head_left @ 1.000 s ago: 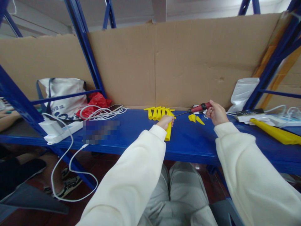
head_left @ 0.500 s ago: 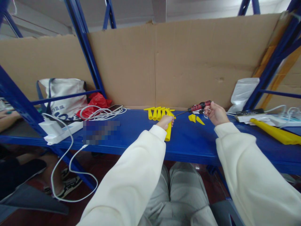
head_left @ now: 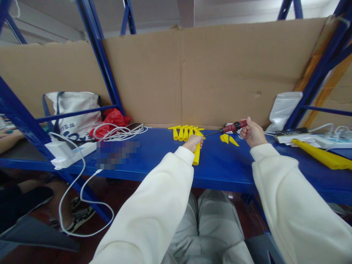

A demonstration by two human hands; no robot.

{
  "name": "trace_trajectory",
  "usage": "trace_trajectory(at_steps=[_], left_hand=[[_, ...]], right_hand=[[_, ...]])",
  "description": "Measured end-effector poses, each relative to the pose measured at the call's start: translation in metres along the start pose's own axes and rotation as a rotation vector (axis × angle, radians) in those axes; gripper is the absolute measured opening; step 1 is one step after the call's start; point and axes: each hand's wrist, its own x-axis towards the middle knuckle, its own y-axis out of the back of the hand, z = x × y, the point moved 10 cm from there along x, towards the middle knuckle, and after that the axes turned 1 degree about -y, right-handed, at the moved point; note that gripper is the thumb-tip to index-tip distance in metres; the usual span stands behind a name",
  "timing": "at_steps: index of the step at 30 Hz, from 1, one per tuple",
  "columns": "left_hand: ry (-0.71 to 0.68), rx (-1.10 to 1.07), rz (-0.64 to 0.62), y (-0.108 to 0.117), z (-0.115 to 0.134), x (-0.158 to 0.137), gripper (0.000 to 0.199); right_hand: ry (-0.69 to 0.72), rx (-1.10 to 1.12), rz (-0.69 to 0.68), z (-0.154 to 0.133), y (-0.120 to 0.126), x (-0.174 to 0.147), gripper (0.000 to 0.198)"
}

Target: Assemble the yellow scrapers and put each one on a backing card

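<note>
My left hand (head_left: 193, 143) is closed around a yellow T-shaped tube piece (head_left: 196, 158), whose round open end points toward me. In my right hand (head_left: 254, 132), the fingers grip the end of a red and black screwdriver (head_left: 233, 127). Its thin shaft runs left to the piece at my left hand; the tip is hidden there. Behind my left hand several similar yellow T-shaped pieces (head_left: 180, 134) stand in a row on the blue table (head_left: 162, 157). Flat yellow scraps (head_left: 224, 138) lie below the screwdriver handle.
Cardboard (head_left: 220, 73) closes off the back. On the left are a white cloth bag (head_left: 77, 110), a red plastic bag (head_left: 117, 118), coiled white cable (head_left: 121, 132) and a power strip (head_left: 74, 154). A long yellow object (head_left: 321, 154) lies right. Another person's leg (head_left: 59, 198) shows at lower left.
My right fingers have shifted slightly on the screwdriver handle, which looks turned and a touch lower at its end. My left hand and the yellow piece have stayed in place.
</note>
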Motion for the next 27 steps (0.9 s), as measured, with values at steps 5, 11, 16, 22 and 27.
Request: trace_trajectory(at_steps=[5, 11, 16, 22, 27], left_hand=[[-0.013, -0.012, 0.008, 0.001, -0.001, 0.004, 0.024], [-0.018, -0.003, 0.001, -0.001, 0.001, 0.001, 0.026], [-0.012, -0.002, -0.001, -0.001, 0.002, -0.003, 0.025], [-0.006, -0.004, 0.006, 0.0, 0.002, -0.004, 0.024], [-0.001, -0.009, 0.002, 0.0, 0.001, -0.004, 0.025]], right_hand=[[-0.004, 0.02, -0.037, -0.002, -0.006, -0.002, 0.033], [0.022, 0.004, 0.026, 0.001, 0.006, 0.005, 0.042], [0.018, -0.029, 0.098, 0.003, 0.013, 0.005, 0.036], [0.024, -0.011, -0.007, -0.002, 0.0, 0.0, 0.035], [0.018, 0.04, -0.003, -0.003, -0.002, -0.002, 0.034]])
